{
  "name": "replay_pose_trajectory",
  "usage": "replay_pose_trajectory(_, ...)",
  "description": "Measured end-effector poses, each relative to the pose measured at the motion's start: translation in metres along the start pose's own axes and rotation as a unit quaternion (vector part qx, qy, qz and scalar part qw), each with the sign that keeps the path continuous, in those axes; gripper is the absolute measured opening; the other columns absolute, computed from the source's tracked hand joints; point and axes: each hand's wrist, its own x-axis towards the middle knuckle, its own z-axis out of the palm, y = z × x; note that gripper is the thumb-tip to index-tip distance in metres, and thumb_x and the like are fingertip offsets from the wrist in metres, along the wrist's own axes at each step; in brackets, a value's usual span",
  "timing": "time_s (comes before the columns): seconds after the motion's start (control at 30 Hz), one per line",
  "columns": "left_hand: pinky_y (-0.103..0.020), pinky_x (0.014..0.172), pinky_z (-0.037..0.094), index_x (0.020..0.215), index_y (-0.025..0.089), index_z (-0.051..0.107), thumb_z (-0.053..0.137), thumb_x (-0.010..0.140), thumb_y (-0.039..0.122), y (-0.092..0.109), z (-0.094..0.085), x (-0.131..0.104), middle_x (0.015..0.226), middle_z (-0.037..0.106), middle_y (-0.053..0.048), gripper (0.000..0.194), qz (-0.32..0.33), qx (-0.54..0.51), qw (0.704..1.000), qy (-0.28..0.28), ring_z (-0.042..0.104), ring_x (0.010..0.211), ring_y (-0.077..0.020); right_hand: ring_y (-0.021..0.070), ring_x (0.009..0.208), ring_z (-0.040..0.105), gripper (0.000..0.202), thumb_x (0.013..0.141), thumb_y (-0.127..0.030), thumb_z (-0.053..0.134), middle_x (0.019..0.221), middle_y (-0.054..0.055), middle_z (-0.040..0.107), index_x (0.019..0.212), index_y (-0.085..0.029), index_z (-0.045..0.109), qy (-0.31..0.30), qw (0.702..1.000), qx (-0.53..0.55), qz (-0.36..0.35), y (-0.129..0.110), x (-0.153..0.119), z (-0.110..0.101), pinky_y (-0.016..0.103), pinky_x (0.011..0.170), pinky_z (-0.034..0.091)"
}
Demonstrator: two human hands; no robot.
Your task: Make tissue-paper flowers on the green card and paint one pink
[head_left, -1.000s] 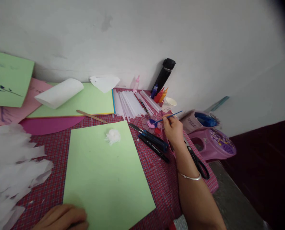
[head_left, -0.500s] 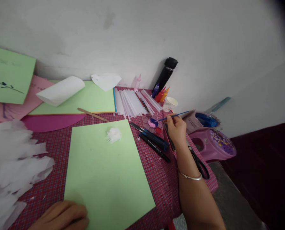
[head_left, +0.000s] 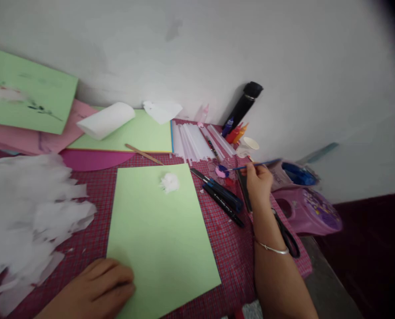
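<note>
My right hand [head_left: 260, 180] pinches a thin blue paintbrush [head_left: 239, 168]. Its tip meets a small dish of pink and purple paint [head_left: 222, 171] on the checked tablecloth. A sheet of light green paper [head_left: 160, 230] lies in front of me, with a white crumpled paper flower [head_left: 170, 182] near its top edge. Resting on the sheet's lower left edge, my left hand [head_left: 106, 283] is empty, its fingers lying loosely bent. Between the sheet and my right arm are a box cutter [head_left: 222, 192] and a black marker [head_left: 223, 205].
Torn white paper [head_left: 28, 221] is heaped at left. Behind are a paper roll [head_left: 107, 120], white strips [head_left: 194, 141], paint bottles [head_left: 235, 132], a paper cup [head_left: 250, 144] and a black flask [head_left: 244, 106]. Scissors [head_left: 287, 235] lie beside my right forearm; a pink stool [head_left: 293, 208] stands beyond.
The whole view has shifted, so most things appear farther right. My right hand still has the paintbrush tip at the paint dish, and my left hand stays on the green paper.
</note>
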Motion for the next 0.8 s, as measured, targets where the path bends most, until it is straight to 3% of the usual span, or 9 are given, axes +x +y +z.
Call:
replay_pose_trajectory(0.1, -0.025, 0.080, 0.042, 0.099, 0.024, 0.063, 0.042, 0.087, 0.006, 0.007, -0.006, 0.005, 0.094, 0.065, 0.000, 0.030, -0.023, -0.062, 0.998, -0.020, 0.054, 0.085, -0.0140, 0.0191, 0.057, 0.062, 0.019, 0.082, -0.034, 0.062, 0.063, 0.004, 0.067, 0.074, -0.018, 0.066, 0.033, 0.997, 0.069, 0.010, -0.011, -0.006, 0.001, 0.034, 0.060, 0.050)
replay_pose_trajectory(0.2, -0.025, 0.080, 0.040, 0.096, 0.023, 0.063, 0.046, 0.089, 0.007, 0.012, -0.009, 0.008, 0.095, 0.064, 0.000, 0.024, -0.053, -0.087, 0.993, -0.052, 0.051, 0.085, -0.0140, 0.0179, 0.060, 0.064, 0.013, 0.083, -0.031, 0.064, 0.067, 0.002, 0.067, 0.079, -0.020, 0.067, 0.023, 0.982, 0.183, 0.029, -0.033, -0.023, 0.009, 0.033, 0.063, 0.052)
replay_pose_trajectory(0.37, -0.025, 0.082, 0.039, 0.096, 0.023, 0.064, 0.056, 0.089, 0.012, 0.014, -0.008, 0.005, 0.096, 0.064, 0.001, 0.015, -0.066, -0.046, 0.992, -0.096, 0.049, 0.084, -0.0142, 0.0175, 0.063, 0.065, 0.010, 0.083, -0.031, 0.066, 0.074, 0.003, 0.071, 0.085, -0.022, 0.069, -0.136, 0.941, 0.289, 0.107, -0.073, -0.069, 0.036, 0.033, 0.064, 0.053)
replay_pose_trajectory(0.43, -0.025, 0.083, 0.040, 0.102, 0.023, 0.063, 0.059, 0.088, 0.014, 0.014, -0.008, 0.003, 0.097, 0.064, 0.000, 0.018, -0.059, -0.038, 0.992, -0.108, 0.049, 0.084, -0.0147, 0.0167, 0.063, 0.065, 0.012, 0.081, -0.031, 0.068, 0.076, 0.003, 0.072, 0.085, -0.021, 0.069, -0.165, 0.931, 0.300, 0.131, -0.081, -0.080, 0.045, 0.033, 0.063, 0.053)
replay_pose_trajectory(0.63, -0.028, 0.086, 0.040, 0.109, 0.025, 0.062, 0.062, 0.083, 0.018, 0.011, -0.008, 0.000, 0.105, 0.063, -0.001, 0.027, -0.075, -0.061, 0.986, -0.136, 0.050, 0.091, -0.0171, 0.0115, 0.047, 0.057, 0.017, 0.070, -0.033, 0.074, 0.071, 0.004, 0.073, 0.077, -0.018, 0.067, -0.153, 0.908, 0.318, 0.227, -0.077, -0.079, 0.055, 0.023, 0.042, 0.043)
replay_pose_trajectory(0.8, -0.028, 0.087, 0.039, 0.108, 0.025, 0.062, 0.063, 0.083, 0.018, 0.012, -0.002, -0.002, 0.103, 0.064, 0.000, 0.026, -0.080, -0.080, 0.987, -0.111, 0.051, 0.090, -0.0156, 0.0117, 0.043, 0.055, 0.017, 0.070, -0.032, 0.073, 0.067, 0.004, 0.072, 0.078, -0.018, 0.066, -0.169, 0.906, 0.311, 0.230, -0.071, -0.078, 0.060, 0.022, 0.036, 0.038)
